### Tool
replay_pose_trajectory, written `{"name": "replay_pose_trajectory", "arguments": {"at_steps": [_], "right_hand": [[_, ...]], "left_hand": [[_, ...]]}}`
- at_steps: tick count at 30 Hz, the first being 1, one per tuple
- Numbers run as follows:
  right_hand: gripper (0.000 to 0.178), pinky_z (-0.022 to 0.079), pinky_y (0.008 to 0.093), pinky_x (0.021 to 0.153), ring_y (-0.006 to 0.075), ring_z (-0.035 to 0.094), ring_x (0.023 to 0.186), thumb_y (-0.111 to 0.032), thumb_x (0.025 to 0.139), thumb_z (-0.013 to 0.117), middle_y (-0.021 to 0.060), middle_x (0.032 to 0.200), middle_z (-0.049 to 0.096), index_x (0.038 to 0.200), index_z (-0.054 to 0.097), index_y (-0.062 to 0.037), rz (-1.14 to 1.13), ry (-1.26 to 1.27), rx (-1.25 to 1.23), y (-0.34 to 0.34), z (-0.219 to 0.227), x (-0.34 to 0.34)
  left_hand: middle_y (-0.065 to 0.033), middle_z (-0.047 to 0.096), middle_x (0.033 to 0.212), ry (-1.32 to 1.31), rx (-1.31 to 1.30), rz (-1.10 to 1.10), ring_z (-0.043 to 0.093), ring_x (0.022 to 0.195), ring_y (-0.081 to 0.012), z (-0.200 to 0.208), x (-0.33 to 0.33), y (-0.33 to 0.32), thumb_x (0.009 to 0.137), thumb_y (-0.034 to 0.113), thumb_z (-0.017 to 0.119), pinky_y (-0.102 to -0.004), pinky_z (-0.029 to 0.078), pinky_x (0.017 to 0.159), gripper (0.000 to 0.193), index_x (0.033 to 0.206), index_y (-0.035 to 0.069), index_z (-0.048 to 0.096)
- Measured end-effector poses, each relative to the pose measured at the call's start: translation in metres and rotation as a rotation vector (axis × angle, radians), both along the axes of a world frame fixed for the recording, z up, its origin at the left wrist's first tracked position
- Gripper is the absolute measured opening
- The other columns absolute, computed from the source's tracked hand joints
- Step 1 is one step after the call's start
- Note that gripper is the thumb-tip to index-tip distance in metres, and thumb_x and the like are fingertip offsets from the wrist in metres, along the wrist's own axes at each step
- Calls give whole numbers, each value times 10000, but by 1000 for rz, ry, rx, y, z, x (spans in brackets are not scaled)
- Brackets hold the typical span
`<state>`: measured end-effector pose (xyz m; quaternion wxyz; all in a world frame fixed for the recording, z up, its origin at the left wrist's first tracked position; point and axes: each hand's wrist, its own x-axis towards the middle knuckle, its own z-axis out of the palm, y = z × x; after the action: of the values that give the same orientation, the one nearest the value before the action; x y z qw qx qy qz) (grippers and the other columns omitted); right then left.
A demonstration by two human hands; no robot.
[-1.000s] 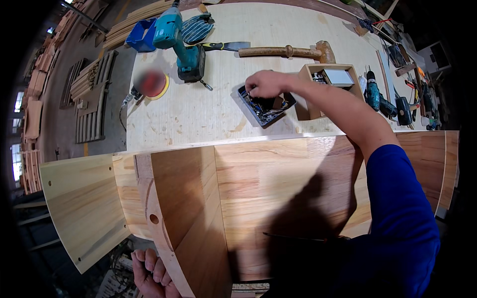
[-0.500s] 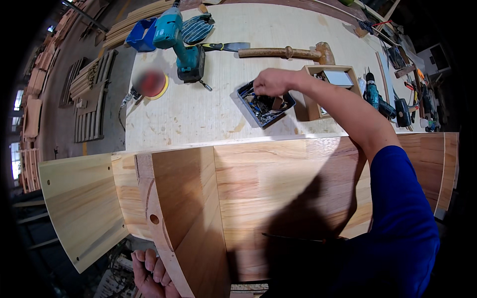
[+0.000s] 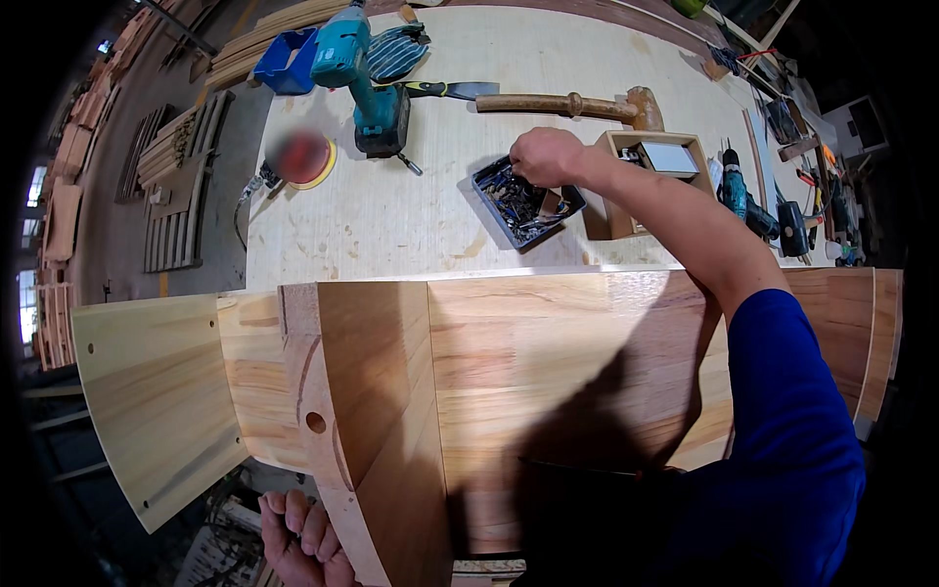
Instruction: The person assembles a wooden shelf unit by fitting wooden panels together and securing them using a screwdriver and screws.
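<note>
My right hand [image 3: 546, 157] reaches over the workbench, fingers curled together just above a dark tray of screws [image 3: 523, 203]; whether it pinches a screw is hidden. My left hand [image 3: 301, 543] grips the lower edge of an upright wooden panel [image 3: 377, 430] at the bottom of the view. That panel belongs to a large wooden furniture piece [image 3: 548, 362] lying across the near edge of the bench. My right arm in a blue sleeve crosses above it.
A teal cordless drill [image 3: 364, 78], a putty knife [image 3: 455, 90], a wooden mallet [image 3: 577, 104] and a small wooden box [image 3: 646, 176] lie on the pale bench top [image 3: 372, 215]. More drills [image 3: 753, 201] sit at the right. Slat stacks [image 3: 171, 186] lie left on the floor.
My right hand has lifted from inside the screw tray toward its far edge, closing its fingers. The left hand and the wooden piece have stayed put.
</note>
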<state>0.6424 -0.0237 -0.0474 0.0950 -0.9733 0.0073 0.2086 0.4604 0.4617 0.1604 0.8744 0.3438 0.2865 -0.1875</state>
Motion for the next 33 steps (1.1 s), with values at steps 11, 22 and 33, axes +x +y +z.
{"name": "replay_pose_trajectory", "arguments": {"at_steps": [11, 22, 33], "right_hand": [[285, 540, 432, 786, 344, 684, 869, -270, 836, 650, 186, 937, 719, 949, 739, -24, -137, -95, 250, 3, -30, -1], [263, 489, 312, 603, 155, 613, 656, -199, 798, 633, 98, 769, 672, 943, 705, 9, -397, 43, 678, -29, -20, -8], [279, 514, 454, 904, 342, 646, 1065, -223, 874, 614, 146, 1104, 702, 1119, 693, -115, 85, 114, 23, 18, 4, -11]], "left_hand": [[3, 396, 779, -21, -43, 5, 402, 591, -98, 2, -2, 2, 1088, 308, 385, -217, 383, 468, 276, 977, 90, 513], [2, 388, 775, -23, 16, 30, 347, 558, -86, 7, -8, 6, 1090, 292, 381, -199, 344, 437, 283, 953, 84, 513], [26, 346, 722, 8, 12, 38, 318, 537, -75, 3, -11, 4, 1088, 315, 391, -191, 310, 425, 286, 925, 107, 500]]}}
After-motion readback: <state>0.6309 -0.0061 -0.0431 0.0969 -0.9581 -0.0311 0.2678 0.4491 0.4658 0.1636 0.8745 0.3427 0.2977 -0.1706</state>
